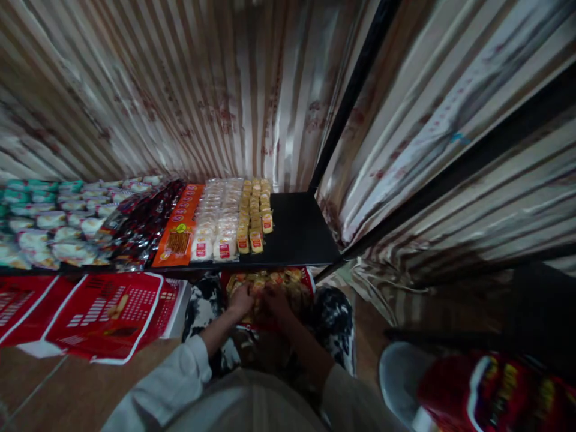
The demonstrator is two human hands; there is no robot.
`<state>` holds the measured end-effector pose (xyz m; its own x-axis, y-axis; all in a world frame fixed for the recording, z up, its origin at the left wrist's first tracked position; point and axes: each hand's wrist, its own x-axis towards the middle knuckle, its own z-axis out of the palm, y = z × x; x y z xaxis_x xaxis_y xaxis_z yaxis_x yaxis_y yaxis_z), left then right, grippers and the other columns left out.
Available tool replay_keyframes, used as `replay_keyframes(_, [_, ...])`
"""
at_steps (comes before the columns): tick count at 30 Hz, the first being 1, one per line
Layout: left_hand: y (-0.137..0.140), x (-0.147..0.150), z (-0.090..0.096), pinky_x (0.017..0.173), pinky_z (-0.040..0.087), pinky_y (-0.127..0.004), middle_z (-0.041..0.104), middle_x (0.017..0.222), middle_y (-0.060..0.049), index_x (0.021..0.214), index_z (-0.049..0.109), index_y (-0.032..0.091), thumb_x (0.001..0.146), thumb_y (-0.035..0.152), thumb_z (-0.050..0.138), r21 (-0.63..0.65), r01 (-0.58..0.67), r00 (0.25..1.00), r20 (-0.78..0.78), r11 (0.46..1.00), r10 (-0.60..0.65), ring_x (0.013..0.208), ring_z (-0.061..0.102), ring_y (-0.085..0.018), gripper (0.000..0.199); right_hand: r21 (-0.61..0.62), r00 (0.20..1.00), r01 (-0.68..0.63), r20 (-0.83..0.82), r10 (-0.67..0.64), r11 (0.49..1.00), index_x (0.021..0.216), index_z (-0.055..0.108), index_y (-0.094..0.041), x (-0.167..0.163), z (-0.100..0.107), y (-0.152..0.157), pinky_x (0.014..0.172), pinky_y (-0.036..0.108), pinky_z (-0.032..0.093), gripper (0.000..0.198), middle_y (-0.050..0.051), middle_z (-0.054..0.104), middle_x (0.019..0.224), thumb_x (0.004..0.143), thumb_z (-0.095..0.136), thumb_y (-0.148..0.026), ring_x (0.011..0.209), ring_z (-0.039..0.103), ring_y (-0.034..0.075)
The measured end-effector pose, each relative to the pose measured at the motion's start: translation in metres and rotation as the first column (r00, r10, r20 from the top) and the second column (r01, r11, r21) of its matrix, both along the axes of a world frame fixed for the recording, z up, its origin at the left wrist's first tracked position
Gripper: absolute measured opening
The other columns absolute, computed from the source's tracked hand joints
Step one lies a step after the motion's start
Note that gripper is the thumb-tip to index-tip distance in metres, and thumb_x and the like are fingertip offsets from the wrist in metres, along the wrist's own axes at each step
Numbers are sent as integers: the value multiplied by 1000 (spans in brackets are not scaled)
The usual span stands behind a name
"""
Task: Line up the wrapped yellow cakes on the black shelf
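Below the front edge of the black shelf [297, 234], on the person's lap, sits a red box [270, 287] packed with small yellow-orange wrapped snacks; dim and blurred, detail hard to read; both hands are down in the box near its front rim; left hand [240, 300] has fingers curled over the packets at the left side; right hand [275, 299] sits just beside it, fingers bent onto the packets; cannot tell whether either hand actually grips one; on the shelf, rows of yellow snack packs [254, 213] run to the front edge, white packs [218, 219] just beside them; the shelf's right corner is bare.
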<state>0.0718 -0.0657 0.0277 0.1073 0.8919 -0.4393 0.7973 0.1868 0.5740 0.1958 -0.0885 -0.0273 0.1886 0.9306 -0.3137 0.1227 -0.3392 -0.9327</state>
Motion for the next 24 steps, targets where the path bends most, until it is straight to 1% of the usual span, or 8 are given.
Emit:
replay_keyframes(4, [-2,9,3,80,46,-24,71,99,-7,97,65,15,84,18,48,21,-30,990,137,999,27,92,64,-16,21,58,998,-55,38,53,997,76,65,-21,7,7,-6,69,33,52,12,4,69,74,74,54,-28,73,65,20])
replay_keyframes(10, [0,20,15,83,48,-27,71,99,-8,97,64,14,83,17,49,77,-103,951,299,992,75,91,64,-16,21,171,986,-85,-129,108,982,100,64,-23,17,19,-4,78,37,53,32,7,71,86,74,57,-40,79,67,21])
replay_keyframes(13, [2,26,25,87,48,-29,71,97,-6,97,63,17,83,18,50,119,-133,925,372,984,80,92,64,-17,19,190,988,-56,-132,82,980,103,64,-22,27,32,2,78,37,53,40,7,71,90,69,61,-44,79,67,21])
replay_keyframes(15, [4,32,29,90,48,-30,70,102,-7,102,60,18,84,21,49,155,-172,891,445,973,87,96,64,-17,22,207,996,-26,-84,44,978,103,64,-21,34,41,9,78,37,53,40,7,71,89,69,61,-42,78,66,21])
replay_keyframes(17, [6,38,31,94,47,-33,67,111,-10,111,57,16,84,24,49,222,-223,870,484,949,91,101,63,-18,28,242,999,-10,-27,18,970,104,65,-21,41,51,19,78,36,53,38,6,71,88,71,60,-39,78,66,20])
replay_keyframes(20, [8,47,30,99,45,-39,58,123,-16,121,51,11,84,24,48,367,-278,883,461,888,86,110,59,-21,40,295,999,1,49,-17,956,107,65,-21,49,62,37,78,34,53,37,5,71,89,73,59,-35,78,65,19])
replay_keyframes(22, [9,53,29,104,41,-41,55,127,-17,123,51,10,84,22,45,461,-270,903,425,846,57,118,54,-23,41,318,992,15,112,-54,948,108,65,-22,55,66,49,77,32,54,36,4,71,89,74,58,-32,78,65,18])
replay_keyframes(24, [11,58,28,108,37,-42,54,128,-17,122,52,11,85,22,42,513,-245,913,407,823,18,123,49,-24,40,334,979,28,182,-93,942,109,65,-22,61,68,62,77,31,54,36,3,71,90,75,58,-30,78,65,17])
